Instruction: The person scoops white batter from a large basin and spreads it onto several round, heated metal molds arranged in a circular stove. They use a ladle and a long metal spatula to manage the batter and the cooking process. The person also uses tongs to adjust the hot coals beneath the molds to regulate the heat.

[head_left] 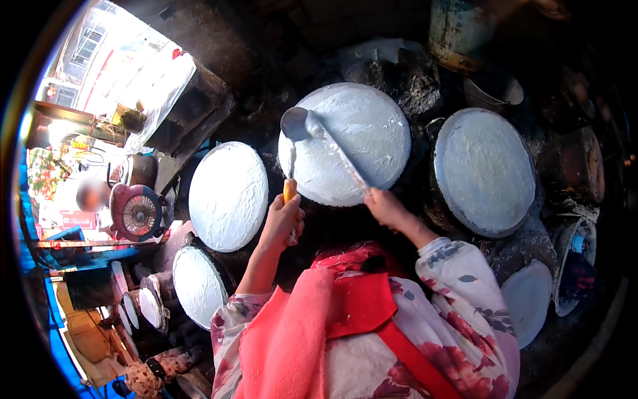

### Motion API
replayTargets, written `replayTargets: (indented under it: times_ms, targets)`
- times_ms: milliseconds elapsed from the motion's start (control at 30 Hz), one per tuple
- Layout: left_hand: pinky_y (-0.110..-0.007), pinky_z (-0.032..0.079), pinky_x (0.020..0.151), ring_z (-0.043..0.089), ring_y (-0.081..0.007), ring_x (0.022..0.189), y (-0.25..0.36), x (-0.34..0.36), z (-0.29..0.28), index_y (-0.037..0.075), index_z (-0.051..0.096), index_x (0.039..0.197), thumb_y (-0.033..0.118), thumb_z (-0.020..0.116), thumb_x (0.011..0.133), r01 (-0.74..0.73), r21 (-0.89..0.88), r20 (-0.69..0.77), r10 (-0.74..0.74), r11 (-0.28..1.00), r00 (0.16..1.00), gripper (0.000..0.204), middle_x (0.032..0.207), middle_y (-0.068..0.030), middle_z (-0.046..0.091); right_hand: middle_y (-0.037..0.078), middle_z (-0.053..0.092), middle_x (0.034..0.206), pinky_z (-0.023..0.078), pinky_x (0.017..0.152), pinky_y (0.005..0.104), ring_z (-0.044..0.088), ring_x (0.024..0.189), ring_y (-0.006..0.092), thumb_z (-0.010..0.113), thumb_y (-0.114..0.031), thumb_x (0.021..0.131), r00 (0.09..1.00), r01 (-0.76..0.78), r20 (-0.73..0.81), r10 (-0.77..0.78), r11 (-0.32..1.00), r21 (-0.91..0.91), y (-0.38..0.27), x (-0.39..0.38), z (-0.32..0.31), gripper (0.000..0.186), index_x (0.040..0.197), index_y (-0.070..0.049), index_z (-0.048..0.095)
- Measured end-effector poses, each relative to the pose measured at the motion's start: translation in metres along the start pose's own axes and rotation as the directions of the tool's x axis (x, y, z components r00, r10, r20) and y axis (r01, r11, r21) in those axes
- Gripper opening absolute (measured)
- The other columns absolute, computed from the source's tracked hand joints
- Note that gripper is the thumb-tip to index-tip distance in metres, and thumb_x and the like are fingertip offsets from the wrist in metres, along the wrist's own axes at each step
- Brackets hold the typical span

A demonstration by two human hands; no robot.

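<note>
1. Ladle (293,125) hangs over the edge of the central white round (372,126); your left hand (282,223) grips its yellow handle (290,190), and your right hand (389,211) is wrapped around a pale long-handled tool (343,158).
2. Their heads overlap in view; a knock between them could shake off drips or gouge that round.
3. Count: two hands, two tools, four large white rounds (229,196), one fan (139,214).

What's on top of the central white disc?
Over the white disc are an orange-handled tool in the left hand and a pale-handled tool in the right hand. Contact is unclear; the surface behind them is hidden.
</note>
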State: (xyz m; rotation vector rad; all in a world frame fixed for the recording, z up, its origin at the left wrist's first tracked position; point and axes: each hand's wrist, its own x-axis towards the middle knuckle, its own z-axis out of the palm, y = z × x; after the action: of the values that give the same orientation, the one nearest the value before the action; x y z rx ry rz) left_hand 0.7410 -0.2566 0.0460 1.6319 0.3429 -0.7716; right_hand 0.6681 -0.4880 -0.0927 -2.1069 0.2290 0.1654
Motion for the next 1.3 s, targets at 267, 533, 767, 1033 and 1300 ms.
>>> replayTargets:
  times_ms: [267,533,767,1033,1300]
  targets:
    - [-0.022,0.030,0.041,0.035,-0.0090,0.046,-0.015,-0.043,-0.022,0.008,0.042,0.120,0.029,0.047,0.095,0.057,-0.597,0.246,0.115,0.800,0.963,0.033,0.065,-0.0002,0.037,0.022,0.056,0.058,0.044,0.049,0.0475,0.058,0.052,0.0370,0.048,-0.020,0.091,0.970,0.227,-0.127,-0.206,0.958,0.177,-0.044,-0.024,0.027,0.023,0.081,0.001,0.049]
    - [-0.020,0.031,0.042,0.034,-0.0054,0.046,-0.008,-0.029,-0.043,-0.001,0.040,0.127,0.026,0.041,0.097,0.339,-0.820,0.471,0.207,0.460,0.857,0.040,0.067,0.0016,0.037,0.020,0.058,0.059,0.046,0.050,0.0498,0.058,0.056,0.0398,0.048,-0.024,0.091,0.908,0.271,-0.237,-0.346,0.916,-0.297,-0.043,-0.010,-0.023,0.023,0.078,-0.006,0.048]
    - [-0.022,0.036,0.040,0.040,-0.0076,0.044,-0.013,-0.072,-0.058,-0.002,0.025,0.137,0.025,0.032,0.100,0.192,-0.905,0.356,0.429,0.381,0.830,0.047,0.069,-0.0013,0.038,0.023,0.065,0.078,0.051,0.073,0.0456,0.065,0.080,0.0387,0.048,-0.013,0.082,0.996,0.083,0.066,-0.054,0.781,-0.619,-0.019,0.040,-0.064,0.018,0.083,-0.002,0.062]
    - [-0.022,0.035,0.042,0.039,-0.0081,0.045,-0.061,-0.138,-0.103,-0.002,0.026,0.138,0.026,0.027,0.101,0.067,-0.951,0.185,0.386,0.301,0.904,0.046,0.071,-0.0018,0.038,0.024,0.064,0.085,0.051,0.070,0.0477,0.063,0.084,0.0392,0.045,-0.015,0.085,0.985,-0.054,-0.171,-0.038,0.863,-0.502,-0.022,0.063,-0.093,0.023,0.089,-0.001,0.063]
    - [-0.022,0.035,0.040,0.039,-0.0089,0.045,-0.104,-0.196,-0.125,-0.001,0.032,0.135,0.028,0.028,0.101,-0.019,-0.982,0.039,0.293,0.190,0.955,0.045,0.068,-0.0013,0.038,0.024,0.063,0.081,0.049,0.067,0.0500,0.061,0.080,0.0408,0.047,-0.028,0.088,0.990,0.131,0.030,-0.136,0.837,-0.531,-0.023,-0.005,-0.047,0.030,0.085,-0.001,0.059]
